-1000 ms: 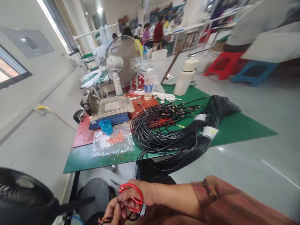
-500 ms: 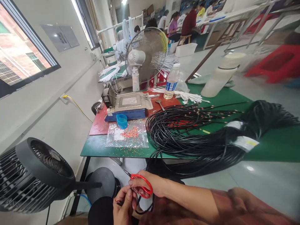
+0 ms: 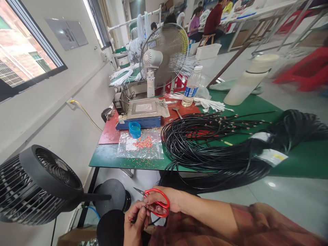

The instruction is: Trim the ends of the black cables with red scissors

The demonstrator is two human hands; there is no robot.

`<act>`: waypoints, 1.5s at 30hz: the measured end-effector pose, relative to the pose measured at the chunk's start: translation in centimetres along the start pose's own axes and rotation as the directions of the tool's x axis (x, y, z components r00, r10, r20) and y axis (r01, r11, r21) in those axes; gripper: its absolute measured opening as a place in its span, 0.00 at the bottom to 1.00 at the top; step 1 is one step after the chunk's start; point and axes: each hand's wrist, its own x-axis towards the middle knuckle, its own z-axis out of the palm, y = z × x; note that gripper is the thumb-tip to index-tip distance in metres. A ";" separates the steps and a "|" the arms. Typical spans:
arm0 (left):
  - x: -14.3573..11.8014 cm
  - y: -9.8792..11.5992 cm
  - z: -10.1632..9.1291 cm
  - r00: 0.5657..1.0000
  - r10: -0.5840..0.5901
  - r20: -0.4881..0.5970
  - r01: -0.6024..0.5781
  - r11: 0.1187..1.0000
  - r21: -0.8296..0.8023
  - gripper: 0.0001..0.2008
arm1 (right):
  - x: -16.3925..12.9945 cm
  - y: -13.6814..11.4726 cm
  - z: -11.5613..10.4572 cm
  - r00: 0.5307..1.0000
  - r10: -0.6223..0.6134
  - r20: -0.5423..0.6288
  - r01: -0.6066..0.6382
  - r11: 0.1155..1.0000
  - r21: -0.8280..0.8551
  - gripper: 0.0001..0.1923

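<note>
Green covers the worktop [image 3: 105,157], and across its right part sprawls a big bundle of black cables [image 3: 217,159] wrapped with white bands. Left of the table stands a dark floor fan [image 3: 51,181]. Toward the table's left end sits a blue-sided, metal-topped unit [image 3: 139,123], a clear plastic bag [image 3: 156,154] lying just before it. Below the near edge, the right hand [image 3: 165,198] and left hand [image 3: 135,213] meet at the fingertips. The right is curled round red-handled scissors [image 3: 146,193], blades pointing up and left; the left pinches a thin black cable [image 3: 155,221], partly hidden by fingers. Tiny red bits [image 3: 145,141] lie strewn over the bag.
</note>
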 end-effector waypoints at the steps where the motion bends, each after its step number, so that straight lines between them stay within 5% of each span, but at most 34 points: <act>1: 0.0 0.1 -0.1 1.000 -0.006 0.015 0.006 1.000 0.006 0.11 | -0.1 0.0 0.0 1.000 -0.030 0.008 0.031 0.999 -0.021 0.11; 8: 0.1 0.7 -0.4 0.994 -0.013 0.106 0.004 0.996 0.088 0.13 | -0.7 -0.9 0.4 1.000 -0.001 -0.014 -0.001 0.987 -0.162 0.13; 14: 0.1 0.2 -0.6 0.993 0.047 0.113 -0.059 0.992 0.109 0.11 | -0.4 0.0 0.1 1.000 -0.015 0.007 0.015 0.997 -0.073 0.13; 20: 0.1 0.2 0.2 1.000 0.004 -0.022 -0.005 0.999 -0.049 0.08 | -0.3 0.5 0.3 0.986 -0.158 -0.043 0.149 0.975 -0.164 0.21; 32: 0.4 -0.3 0.4 0.990 -0.051 -0.135 0.015 0.967 -0.256 0.07 | -0.4 1.3 0.7 0.941 -0.333 -0.051 0.306 0.908 -0.286 0.17; 45: 0.6 -0.1 0.8 0.979 0.003 -0.203 -0.048 0.975 -0.218 0.11 | -0.7 0.9 0.9 0.906 -0.379 -0.190 0.325 0.909 -0.263 0.23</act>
